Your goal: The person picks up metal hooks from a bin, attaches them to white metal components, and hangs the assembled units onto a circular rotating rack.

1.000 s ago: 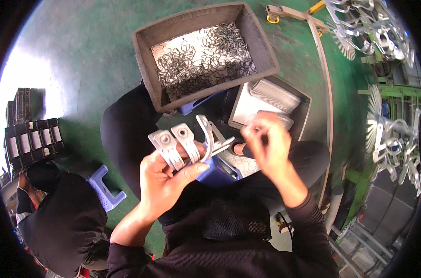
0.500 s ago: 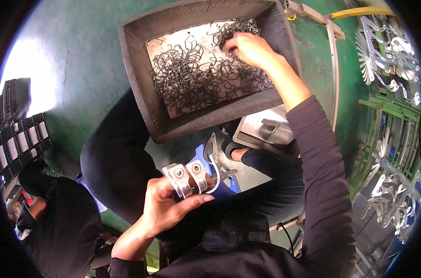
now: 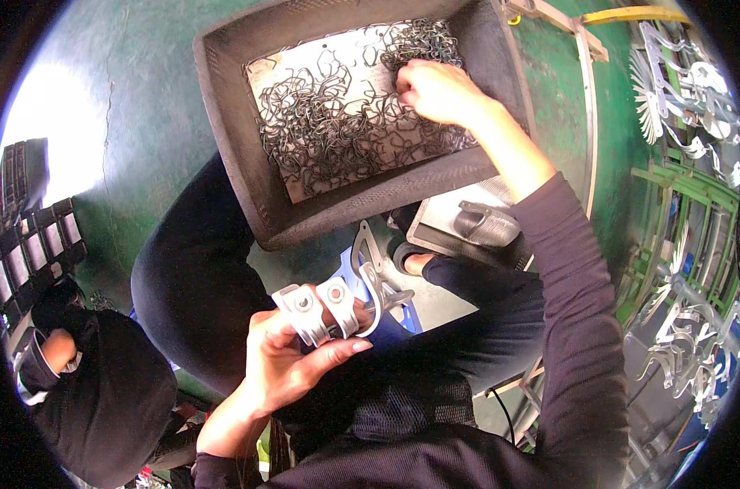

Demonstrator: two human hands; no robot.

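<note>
Nearest, dark mesh [image 3: 410,411] is showing at the person's middle, between two dark sleeves. Just ahead, the left hand [image 3: 284,363] is holding silver brackets [image 3: 314,316] over the lap; its fingers are grasping them, two bands with round holes are curving over those fingers, and a longer curved piece is sticking up beside them. Something blue [image 3: 348,270] is showing behind the brackets, partly hidden. Farther out, near the right forearm, a tray [image 3: 425,242] is carrying curved metal parts [image 3: 484,226]. Beyond the knees, a large dark bin [image 3: 238,147] is standing at a slant, with many thin bent hooks [image 3: 313,122] lying loose and tangled over a pale board [image 3: 300,191] inside it. The right hand [image 3: 439,91] is resting among the hooks on the bin's right side; its fingers are bending inward, but their tips are hidden, so whether they are gripping a hook cannot be told. Off to the left, a co-worker [image 3: 101,399] in dark clothes is sitting near stacked crates [image 3: 40,253]. Far right, more silver pieces [image 3: 683,346] are hanging beside a green frame [image 3: 687,186].
</note>
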